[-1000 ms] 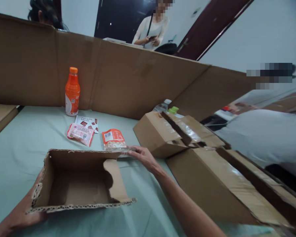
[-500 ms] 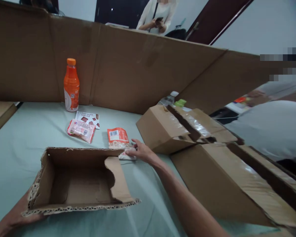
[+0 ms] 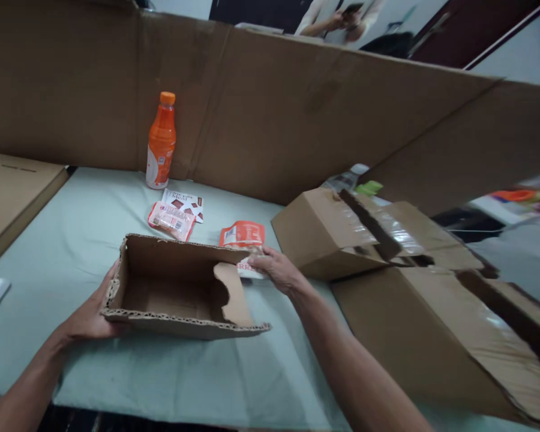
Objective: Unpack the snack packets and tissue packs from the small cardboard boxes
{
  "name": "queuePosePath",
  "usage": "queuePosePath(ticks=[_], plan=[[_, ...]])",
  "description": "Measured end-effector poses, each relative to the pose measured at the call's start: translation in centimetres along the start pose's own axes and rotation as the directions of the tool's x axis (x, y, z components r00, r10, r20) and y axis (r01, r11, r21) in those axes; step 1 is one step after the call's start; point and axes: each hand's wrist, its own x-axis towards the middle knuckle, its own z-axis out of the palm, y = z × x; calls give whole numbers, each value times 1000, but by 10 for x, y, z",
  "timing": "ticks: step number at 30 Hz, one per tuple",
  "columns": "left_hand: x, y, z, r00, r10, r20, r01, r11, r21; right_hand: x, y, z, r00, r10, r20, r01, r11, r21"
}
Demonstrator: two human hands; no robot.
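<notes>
My left hand (image 3: 96, 312) grips the left end of an open cardboard box (image 3: 180, 330), its fingers partly hidden beneath it. The box is tilted, its opening facing me and its inside bare. At its right far corner my right hand (image 3: 274, 267) has thumb and fingers closed on a small white packet (image 3: 248, 269) with red lettering. The box rim covers part of this packet. Just behind lies an orange packet (image 3: 242, 233) with a white label, close to my right fingertips. A pink snack packet (image 3: 171, 221) overlaps a white packet with dark red diamonds (image 3: 186, 203) farther left.
An orange bottle (image 3: 161, 144) stands against the tall cardboard wall (image 3: 270, 114). Two cardboard boxes (image 3: 405, 336) with taped tops fill the right side, bottle caps showing behind them. A flat carton (image 3: 18, 192) lies at left. Beyond the wall, a person (image 3: 337, 24) holds a phone.
My view has shifted, moving the scene rightward and up in the picture. My right fingers have closed from a looser reach onto the white packet. The left hand still holds the box.
</notes>
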Motion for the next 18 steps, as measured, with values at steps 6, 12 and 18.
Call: queuePosePath(ticks=[6, 12, 18], plan=[[1, -3, 2, 997, 37, -67, -44, 993, -111, -74, -63, -33, 896, -361, -259, 401, 908, 122], [4, -9, 5, 992, 100, -74, -110, 982, -156, -121, -123, 8, 702, -684, -199, 710, 692, 127], [3, -11, 10, 986, 144, -82, -160, 959, -233, -125, -137, 44, 678, -640, 362, 725, 663, -186]])
